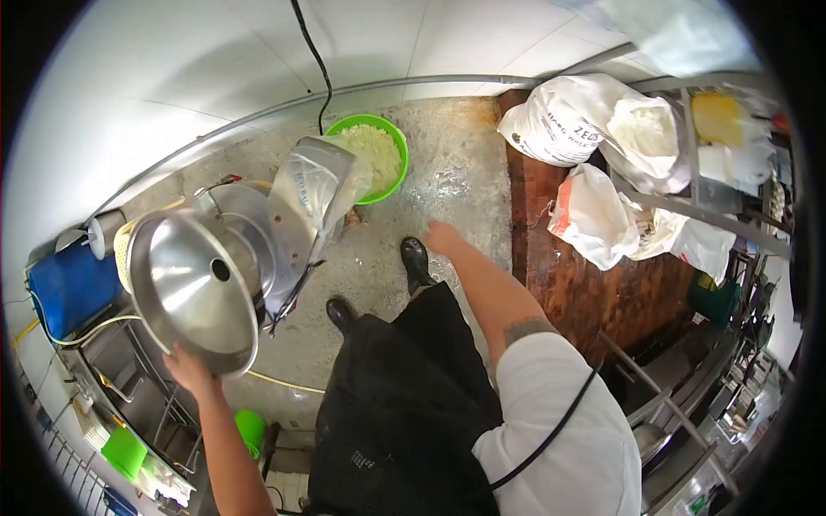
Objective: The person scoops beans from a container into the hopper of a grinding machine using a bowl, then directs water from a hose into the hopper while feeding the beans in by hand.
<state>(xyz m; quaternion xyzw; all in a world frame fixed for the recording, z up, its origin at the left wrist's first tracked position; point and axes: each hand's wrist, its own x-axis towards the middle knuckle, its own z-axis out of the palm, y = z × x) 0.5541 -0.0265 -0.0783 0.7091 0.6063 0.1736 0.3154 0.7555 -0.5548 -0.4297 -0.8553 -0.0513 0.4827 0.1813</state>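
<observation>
My left hand (190, 370) grips the lower rim of a wide, round stainless steel pan (176, 279) with a dark hole near its middle. The pan is tilted at the top of a metal machine (245, 228); whether it is fixed there I cannot tell. A clear plastic bag (311, 185) covers the machine's right side. My right hand (441, 238) is held out over the concrete floor with nothing visible in it, its fingers partly stretched. Past the bag, a bright green basin (401, 176) holds a pale, crumbly heap (372, 155).
White sacks (551, 120) lie on a reddish-brown wooden surface (551, 284) at right, beside a metal rack (688, 146). A blue container (73, 288) stands at left. A yellow hose (288, 383) crosses the floor near my boots (342, 315). A black cable (317, 56) hangs down the wall.
</observation>
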